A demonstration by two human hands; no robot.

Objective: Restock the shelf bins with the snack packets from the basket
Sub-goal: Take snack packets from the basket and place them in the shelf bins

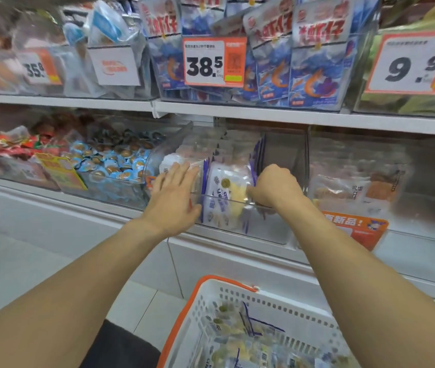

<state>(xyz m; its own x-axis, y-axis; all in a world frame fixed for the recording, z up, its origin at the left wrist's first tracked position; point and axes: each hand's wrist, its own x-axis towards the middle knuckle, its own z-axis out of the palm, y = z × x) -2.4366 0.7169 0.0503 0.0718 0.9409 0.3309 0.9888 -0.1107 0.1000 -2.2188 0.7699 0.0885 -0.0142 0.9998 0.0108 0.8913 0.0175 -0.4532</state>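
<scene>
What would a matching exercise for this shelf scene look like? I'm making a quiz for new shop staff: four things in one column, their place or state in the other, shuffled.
Things
1. left hand
2. right hand
3. basket
4. 38.5 price tag

Places or states
A. on the upper shelf bin of blue shrimp packets
B. below the arms, with snack packets inside
C. fingers straight, flat against the clear bin's front
D. fingers curled, grip on a packet at the bin's rim

Pairs: 1-C, 2-D, 3-B, 4-A
</scene>
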